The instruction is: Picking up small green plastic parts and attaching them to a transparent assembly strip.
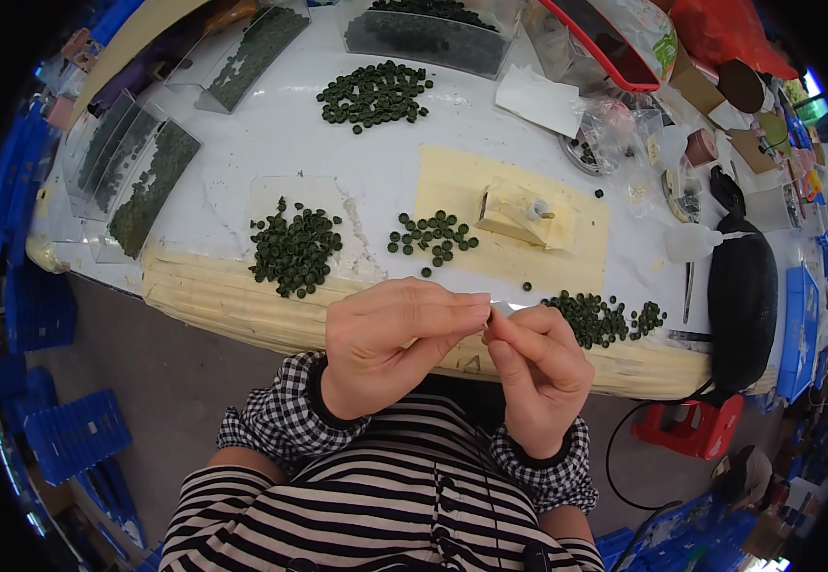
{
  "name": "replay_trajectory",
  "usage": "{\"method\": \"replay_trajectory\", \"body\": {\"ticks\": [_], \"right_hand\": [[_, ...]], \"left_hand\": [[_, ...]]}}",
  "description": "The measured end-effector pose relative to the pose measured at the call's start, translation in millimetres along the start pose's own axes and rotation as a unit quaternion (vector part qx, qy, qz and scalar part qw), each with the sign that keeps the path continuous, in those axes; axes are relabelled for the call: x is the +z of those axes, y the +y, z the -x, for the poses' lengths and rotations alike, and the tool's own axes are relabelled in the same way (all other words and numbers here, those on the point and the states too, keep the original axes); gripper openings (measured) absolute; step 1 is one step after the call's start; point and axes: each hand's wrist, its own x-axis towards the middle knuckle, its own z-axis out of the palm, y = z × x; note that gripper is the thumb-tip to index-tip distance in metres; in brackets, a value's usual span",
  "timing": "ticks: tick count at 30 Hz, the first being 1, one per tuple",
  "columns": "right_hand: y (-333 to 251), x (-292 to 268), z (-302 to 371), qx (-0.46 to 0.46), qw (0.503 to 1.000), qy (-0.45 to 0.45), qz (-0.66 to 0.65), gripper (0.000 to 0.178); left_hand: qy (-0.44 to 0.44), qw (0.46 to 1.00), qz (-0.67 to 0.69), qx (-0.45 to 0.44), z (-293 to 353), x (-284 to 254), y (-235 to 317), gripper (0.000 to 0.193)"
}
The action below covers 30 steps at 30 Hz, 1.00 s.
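Observation:
My left hand (390,343) and my right hand (543,372) meet fingertip to fingertip above the table's near edge. Thumb and forefinger are pinched on each. A tiny dark piece (487,324) shows between the fingertips, too small to tell its kind. Just beyond, several small round dark green pieces (433,234) lie loosely spread beside a tape-covered block (519,214) with a short pale peg on top. A heap of the same pieces (295,248) sits to the left of my hands. More of these green pieces (590,319) lie beyond my right hand.
Farther off lies another green heap (376,93), with clear bins (428,43) behind it and at the left. A white squeeze bottle (692,243), tweezers (687,291) and a black padded object (743,296) are at the right. A red stool (690,429) stands below the table.

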Motion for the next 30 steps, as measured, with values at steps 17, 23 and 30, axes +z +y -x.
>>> {"method": "replay_trajectory", "body": {"ticks": [17, 23, 30], "right_hand": [[-2.2, 1.7, -5.4, -0.124, 0.982, 0.009, 0.139, 0.034], [-0.2, 3.6, -4.9, -0.129, 0.982, 0.015, 0.137, 0.034], [0.6, -1.9, -2.7, -0.039, 0.998, -0.019, 0.044, 0.033]], "left_hand": [[-0.009, 0.956, 0.215, -0.198, 6.1, 0.4, -1.9, 0.016], [-0.001, 0.981, 0.138, -0.135, 6.3, 0.8, -4.3, 0.025], [-0.023, 1.000, 0.016, -0.008, -0.7, -4.6, -6.0, 0.025]]}}
